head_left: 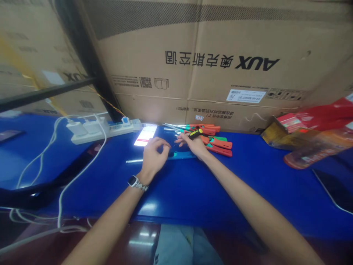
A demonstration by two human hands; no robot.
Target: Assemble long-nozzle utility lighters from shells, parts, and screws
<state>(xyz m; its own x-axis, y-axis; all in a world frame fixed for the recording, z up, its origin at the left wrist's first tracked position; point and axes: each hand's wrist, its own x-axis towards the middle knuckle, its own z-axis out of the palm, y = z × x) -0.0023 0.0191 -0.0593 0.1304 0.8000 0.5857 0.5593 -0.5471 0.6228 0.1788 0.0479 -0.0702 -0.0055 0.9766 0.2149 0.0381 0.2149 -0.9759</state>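
My left hand (153, 154), a watch on its wrist, rests on the blue table (193, 184) with its fingers curled together; what they pinch is hidden. A thin metal rod (134, 161) lies just left of it. My right hand (194, 145) is closed on a screwdriver with a black and yellow handle (195, 133), above a pile of red, orange and green-handled screwdrivers (217, 141). A teal flat piece (180, 155) lies between the two hands. A lit phone (145, 134) lies just behind my left hand.
A white power strip (93, 129) with chargers and white cables sits at the left. Large cardboard boxes (220, 62) wall the back. Red and orange packets (311, 140) lie at the right, a dark tablet edge (335, 191) near the right border. A black metal frame (82, 55) stands at the left.
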